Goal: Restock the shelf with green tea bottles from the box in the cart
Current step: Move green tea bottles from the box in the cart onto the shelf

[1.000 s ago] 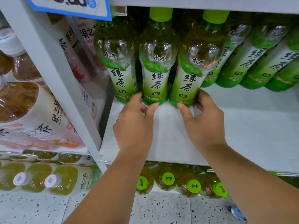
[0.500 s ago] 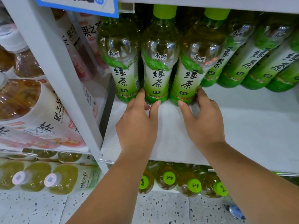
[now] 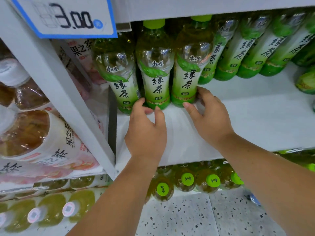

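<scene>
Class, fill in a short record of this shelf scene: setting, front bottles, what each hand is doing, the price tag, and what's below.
Setting: white shelf stocked with green tea bottles
Front row: left front bottle, middle front bottle, right front bottle, all standing
Left hand: thumb and forefinger pinch middle front bottle's base
Right hand: holds right front bottle's base
Price tag: reads 3.00
Below: green-capped bottles

The price tag (image 3: pixel 68 17) runs off the top edge, and the upper shelf (image 3: pixel 204 7) hides the caps of the far green tea bottles (image 3: pixel 238 53). The left hand (image 3: pixel 146 132) covers part of the base of the middle bottle (image 3: pixel 156 79), and the fingertips of the right hand (image 3: pixel 209 120) vanish behind the right bottle (image 3: pixel 189 79).
</scene>
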### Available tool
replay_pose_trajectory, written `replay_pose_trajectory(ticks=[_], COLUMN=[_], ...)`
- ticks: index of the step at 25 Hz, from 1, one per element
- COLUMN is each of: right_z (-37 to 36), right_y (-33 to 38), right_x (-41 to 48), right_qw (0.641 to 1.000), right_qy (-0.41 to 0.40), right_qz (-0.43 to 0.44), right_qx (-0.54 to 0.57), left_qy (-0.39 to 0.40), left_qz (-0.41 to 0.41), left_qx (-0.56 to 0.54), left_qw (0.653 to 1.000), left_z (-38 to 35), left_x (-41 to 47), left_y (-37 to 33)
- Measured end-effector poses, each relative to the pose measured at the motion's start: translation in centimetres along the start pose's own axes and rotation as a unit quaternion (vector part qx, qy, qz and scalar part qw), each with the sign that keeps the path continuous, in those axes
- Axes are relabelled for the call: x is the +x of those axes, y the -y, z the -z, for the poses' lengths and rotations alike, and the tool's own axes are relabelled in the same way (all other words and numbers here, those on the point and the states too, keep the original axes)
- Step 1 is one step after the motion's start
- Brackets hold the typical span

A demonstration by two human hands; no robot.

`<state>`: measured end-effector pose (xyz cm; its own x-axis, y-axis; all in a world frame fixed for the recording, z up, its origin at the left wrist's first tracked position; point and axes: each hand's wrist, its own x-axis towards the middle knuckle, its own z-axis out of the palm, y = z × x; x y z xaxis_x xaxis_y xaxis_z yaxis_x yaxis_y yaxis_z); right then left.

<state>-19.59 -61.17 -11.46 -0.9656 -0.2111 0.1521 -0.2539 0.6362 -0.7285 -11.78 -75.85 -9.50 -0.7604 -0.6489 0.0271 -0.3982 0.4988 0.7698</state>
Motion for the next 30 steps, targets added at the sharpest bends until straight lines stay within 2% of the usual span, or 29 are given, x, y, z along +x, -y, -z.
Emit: replay_pose_trajectory(ticks=[3, 7, 10, 14, 17, 22, 25, 30], right_z=[1.3, 4.4, 8.2, 14.7, 18.8, 26.1, 31.7, 42.7], right_y=[1.5, 4.3, 6.4, 8.3, 8.8, 9.2, 7.4, 2.3], right_x=[-0.7, -4.5, -9.2, -15.8, -21.7, -30.9, -35.4, -42.0], right_qw=[0.995, 0.962, 0.937, 0.917, 0.888, 0.859, 0.868, 0.87], right_qy=[0.002, 0.033, 0.068, 0.104, 0.087, 0.057, 0.054, -0.008], right_qz=[-0.074, -0.222, -0.291, -0.344, -0.403, -0.453, -0.449, -0.452], right_qx=[0.069, 0.152, 0.18, 0.175, 0.203, 0.23, 0.206, 0.194], left_qy=[0.101, 0.245, 0.288, 0.362, 0.421, 0.502, 0.537, 0.57], left_qz=[0.027, 0.071, 0.1, 0.091, 0.082, 0.046, 0.019, -0.015], left_qx=[-0.02, -0.058, -0.109, -0.061, -0.029, -0.009, -0.007, -0.009], left_qw=[0.994, 0.965, 0.946, 0.926, 0.903, 0.864, 0.843, 0.821], left_z=[2.1, 5.3, 8.1, 11.3, 12.7, 13.4, 12.8, 9.0], left_x=[-0.1, -2.7, -6.4, -11.7, -15.8, -23.6, -28.8, -38.5], left_y=[-1.0, -3.0, -4.4, -7.0, -10.0, -15.3, -18.4, -24.5])
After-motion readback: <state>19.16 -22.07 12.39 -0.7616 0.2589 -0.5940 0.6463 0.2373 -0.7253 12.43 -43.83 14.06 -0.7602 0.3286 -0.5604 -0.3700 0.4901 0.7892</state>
